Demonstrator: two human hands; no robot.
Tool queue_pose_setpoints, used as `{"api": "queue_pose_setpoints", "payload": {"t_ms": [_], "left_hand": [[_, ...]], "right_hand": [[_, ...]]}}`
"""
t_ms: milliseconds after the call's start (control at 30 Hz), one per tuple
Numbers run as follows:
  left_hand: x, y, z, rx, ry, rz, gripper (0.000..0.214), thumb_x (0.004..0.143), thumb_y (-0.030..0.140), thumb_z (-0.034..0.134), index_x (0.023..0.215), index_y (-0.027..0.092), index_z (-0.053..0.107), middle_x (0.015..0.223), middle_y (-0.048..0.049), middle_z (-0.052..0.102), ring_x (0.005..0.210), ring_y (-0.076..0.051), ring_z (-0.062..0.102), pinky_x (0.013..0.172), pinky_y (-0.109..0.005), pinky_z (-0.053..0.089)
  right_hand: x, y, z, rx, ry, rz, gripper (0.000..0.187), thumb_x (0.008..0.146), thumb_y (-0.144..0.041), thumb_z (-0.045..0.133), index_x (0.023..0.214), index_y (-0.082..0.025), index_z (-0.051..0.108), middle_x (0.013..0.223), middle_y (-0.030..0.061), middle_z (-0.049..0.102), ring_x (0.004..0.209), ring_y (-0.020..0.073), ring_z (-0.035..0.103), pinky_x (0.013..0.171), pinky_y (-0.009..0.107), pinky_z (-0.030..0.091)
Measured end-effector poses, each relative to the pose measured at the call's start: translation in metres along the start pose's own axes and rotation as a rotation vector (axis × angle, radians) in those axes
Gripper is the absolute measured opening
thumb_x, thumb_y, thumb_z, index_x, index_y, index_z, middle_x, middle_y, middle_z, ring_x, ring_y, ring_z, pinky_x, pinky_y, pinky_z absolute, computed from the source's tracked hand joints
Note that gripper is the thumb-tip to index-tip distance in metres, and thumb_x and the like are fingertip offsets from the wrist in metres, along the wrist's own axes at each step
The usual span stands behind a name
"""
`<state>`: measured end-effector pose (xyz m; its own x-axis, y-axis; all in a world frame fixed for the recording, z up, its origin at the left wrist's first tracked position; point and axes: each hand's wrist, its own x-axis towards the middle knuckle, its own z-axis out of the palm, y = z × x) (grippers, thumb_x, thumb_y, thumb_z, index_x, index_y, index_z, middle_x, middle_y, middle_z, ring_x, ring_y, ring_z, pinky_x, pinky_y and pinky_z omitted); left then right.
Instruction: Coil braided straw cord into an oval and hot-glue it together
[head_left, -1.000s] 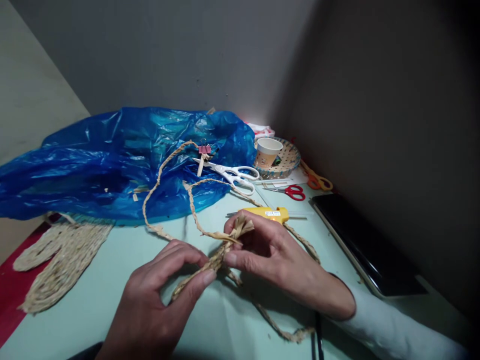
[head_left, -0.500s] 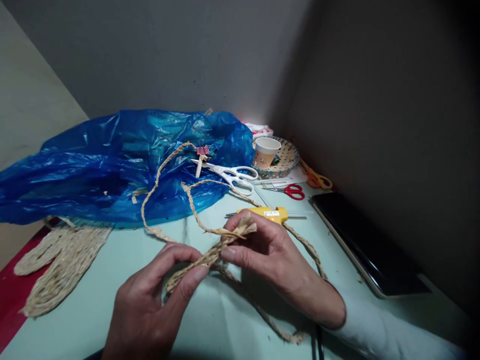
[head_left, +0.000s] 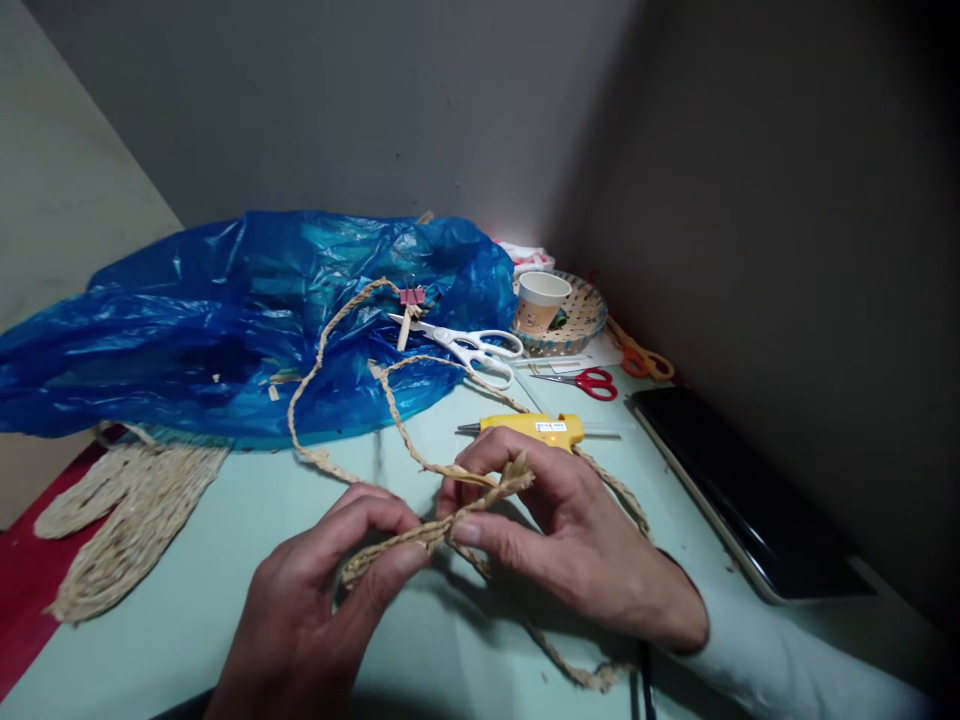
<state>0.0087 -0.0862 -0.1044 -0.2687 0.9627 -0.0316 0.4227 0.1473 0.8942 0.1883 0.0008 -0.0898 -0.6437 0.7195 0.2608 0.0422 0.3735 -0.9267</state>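
Between my two hands is a folded length of braided straw cord [head_left: 390,546], its frayed end sticking up on the right. My left hand [head_left: 322,590] pinches the folded part between thumb and fingers. Close beside it, my right hand [head_left: 555,525] grips the cord near the frayed end, with the thumb on the near side. From there the cord loops out over the table and up to a pink binder clip [head_left: 412,297] by the blue plastic bag. A yellow glue gun [head_left: 529,428] lies just beyond my right hand.
A blue plastic bag [head_left: 247,310] spreads across the back left, above a coiled straw piece [head_left: 135,520]. White scissors [head_left: 472,347], red scissors [head_left: 589,383], orange-handled scissors [head_left: 645,360], a paper cup [head_left: 541,303] in a woven basket [head_left: 589,320] and a black tablet [head_left: 735,490] lie rightward.
The folded cord has tilted flatter between my hands, and its frayed end has turned upward. My right thumb has shifted slightly along the cord. The whole view has moved a little.
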Motion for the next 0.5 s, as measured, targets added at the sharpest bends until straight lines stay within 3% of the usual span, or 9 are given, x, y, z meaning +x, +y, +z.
{"api": "queue_pose_setpoints", "payload": {"t_ms": [133,300,500], "left_hand": [[0.006,-0.007,-0.003,-0.037,-0.033,0.102,0.013,0.085,0.042,0.066,0.079,0.032,0.073,0.091,0.0052,0.076,0.092,-0.016,0.07,0.081,-0.021,0.05],[0.018,-0.018,-0.016,0.061,-0.012,0.182,0.025,0.091,0.045,0.059,0.11,0.042,0.076,0.118,0.0054,0.078,0.115,-0.021,0.068,0.099,-0.029,0.052],[0.008,-0.014,-0.007,0.206,0.131,0.535,0.024,0.084,0.032,0.069,0.108,0.031,0.074,0.1,-0.0007,0.079,0.099,-0.022,0.069,0.088,-0.032,0.055]], "right_hand": [[-0.001,0.003,0.0,-0.016,0.01,-0.023,0.009,0.089,-0.022,0.069,0.092,-0.02,0.061,0.087,-0.0013,0.065,0.081,0.0147,0.061,0.077,0.028,0.046],[0.0,0.011,0.002,0.162,0.074,0.045,0.012,0.09,-0.023,0.069,0.092,-0.023,0.057,0.089,-0.0016,0.064,0.084,0.0153,0.06,0.081,0.03,0.048],[0.0,0.012,0.007,0.259,0.137,0.072,0.014,0.091,-0.026,0.07,0.09,-0.024,0.056,0.089,-0.0016,0.063,0.086,0.0161,0.06,0.081,0.031,0.048]]}}
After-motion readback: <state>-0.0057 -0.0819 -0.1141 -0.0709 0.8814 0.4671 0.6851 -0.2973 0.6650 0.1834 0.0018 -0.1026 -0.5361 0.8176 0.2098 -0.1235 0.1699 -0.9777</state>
